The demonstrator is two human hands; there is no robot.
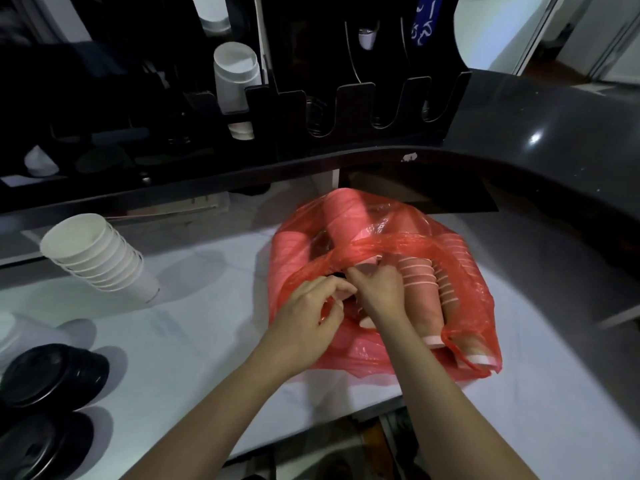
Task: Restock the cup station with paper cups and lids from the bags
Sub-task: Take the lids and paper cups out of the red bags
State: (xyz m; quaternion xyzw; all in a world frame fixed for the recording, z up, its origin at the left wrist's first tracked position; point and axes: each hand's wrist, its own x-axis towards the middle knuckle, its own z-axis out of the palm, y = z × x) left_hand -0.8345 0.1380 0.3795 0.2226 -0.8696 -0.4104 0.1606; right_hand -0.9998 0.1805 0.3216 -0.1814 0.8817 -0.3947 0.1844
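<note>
Both hands work at the mouth of the red plastic bag point(381, 271). Our left hand point(311, 320) has its fingers curled, pinching a fold of the red film at the bag's near-left edge. Our right hand point(377, 289) sits just beside it, touching it, fingers curled round the bag's twisted band of plastic where it crosses the opening; the grip is narrow on both sides. What lies under the fingertips is partly hidden by the film.

Taking the bag as landmark: it lies on its side on the white tabletop point(194, 341). Inside it, several sleeves of nested paper cups point(419, 282) lie lengthwise, seen pink through the film, their bases poking out at the near-right end. A dark item shows deeper in the bag; we cannot tell what it is.

Left of the bag, well apart, a stack of white paper cups point(100, 258) lies tilted on the tabletop, open mouth facing up and away. Farther left and nearer to us, two piles of black lids point(52, 375) rest at the tabletop edge.

Beyond the bag, on the raised dark counter, stands the black cup station point(356, 102); one slot at its left holds a white cup stack point(235, 74), while the slots directly behind the bag look dark.
</note>
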